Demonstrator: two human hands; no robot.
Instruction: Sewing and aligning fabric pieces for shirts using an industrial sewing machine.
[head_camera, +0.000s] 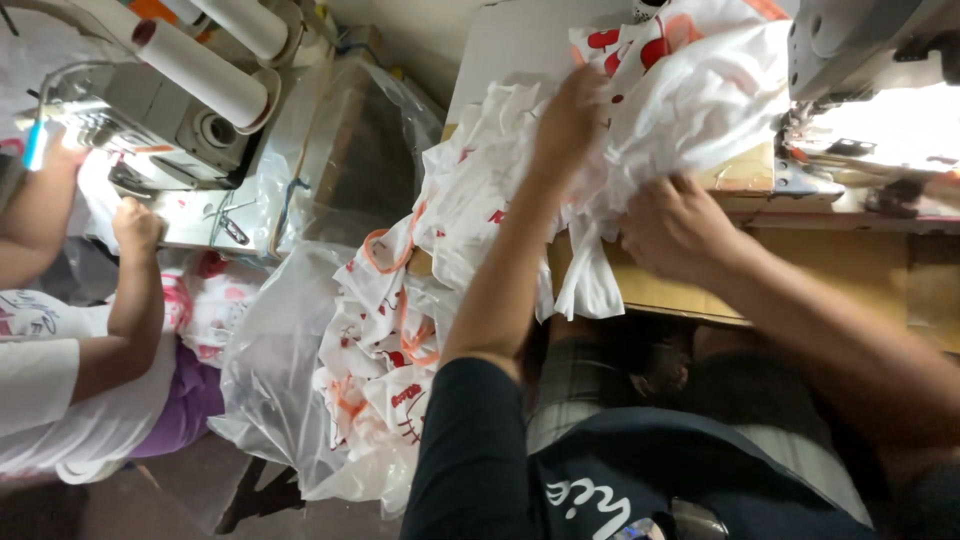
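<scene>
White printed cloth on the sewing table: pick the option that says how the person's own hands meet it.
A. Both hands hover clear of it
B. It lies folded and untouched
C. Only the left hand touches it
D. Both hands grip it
D: the left hand is pushed into the white printed cloth and the right hand clutches its bunched lower edge at the sewing table.

White fabric pieces (690, 100) with red prints and orange trim, bunched in a crumpled heap on the wooden worktable (850, 265).
</scene>
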